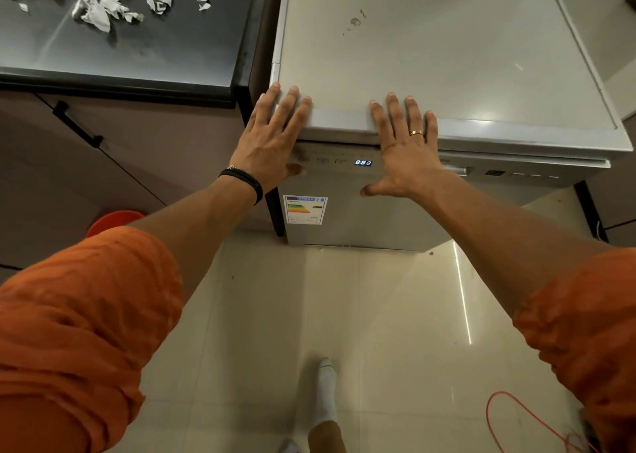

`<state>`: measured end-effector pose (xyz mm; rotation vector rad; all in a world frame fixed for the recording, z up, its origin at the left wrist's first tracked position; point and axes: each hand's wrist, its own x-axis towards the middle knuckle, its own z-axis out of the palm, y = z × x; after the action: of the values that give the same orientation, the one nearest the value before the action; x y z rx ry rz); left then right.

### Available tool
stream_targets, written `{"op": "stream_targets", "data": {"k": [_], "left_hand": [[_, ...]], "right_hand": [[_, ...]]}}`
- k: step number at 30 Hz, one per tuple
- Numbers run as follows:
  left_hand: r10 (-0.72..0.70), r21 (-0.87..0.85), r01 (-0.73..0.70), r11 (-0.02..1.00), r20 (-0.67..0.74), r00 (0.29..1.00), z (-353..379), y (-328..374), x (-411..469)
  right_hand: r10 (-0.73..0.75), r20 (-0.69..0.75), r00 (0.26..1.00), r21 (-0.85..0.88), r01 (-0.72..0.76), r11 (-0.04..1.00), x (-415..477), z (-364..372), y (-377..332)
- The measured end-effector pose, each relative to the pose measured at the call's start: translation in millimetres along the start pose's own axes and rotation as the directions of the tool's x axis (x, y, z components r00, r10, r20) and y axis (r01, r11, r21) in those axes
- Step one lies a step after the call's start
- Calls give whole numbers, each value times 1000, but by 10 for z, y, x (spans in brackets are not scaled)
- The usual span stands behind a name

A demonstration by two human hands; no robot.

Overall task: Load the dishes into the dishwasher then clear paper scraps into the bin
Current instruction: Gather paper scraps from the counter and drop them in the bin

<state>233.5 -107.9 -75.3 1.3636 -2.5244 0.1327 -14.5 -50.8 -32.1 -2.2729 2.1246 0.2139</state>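
Observation:
The white dishwasher (pixel 447 56) stands in front of me with its door closed and a blue display lit on the control strip. My left hand (pixel 272 139) lies flat with straight fingers over the front left corner of its top. My right hand (pixel 406 149) lies flat on the top's front edge, a gold ring on one finger. Neither hand holds anything. Several torn paper scraps (pixel 99 1) lie scattered on the dark countertop (pixel 144 49) at the upper left. No dishes are in view.
A brown cabinet with a black handle (pixel 77 125) runs below the countertop. An orange bin (pixel 113 220) peeks out behind my left arm. A red cable (pixel 516 414) loops on the tiled floor at the lower right. My socked foot (pixel 325 394) stands on the tiles.

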Motion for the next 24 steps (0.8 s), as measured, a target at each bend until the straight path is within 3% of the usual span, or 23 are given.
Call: {"op": "stream_targets", "data": {"k": [24], "left_hand": [[-34,49,32,998,23,999,-63,82,-4]], "right_hand": [[-18,-36,999,7,18,1000,15,65,29]]}}
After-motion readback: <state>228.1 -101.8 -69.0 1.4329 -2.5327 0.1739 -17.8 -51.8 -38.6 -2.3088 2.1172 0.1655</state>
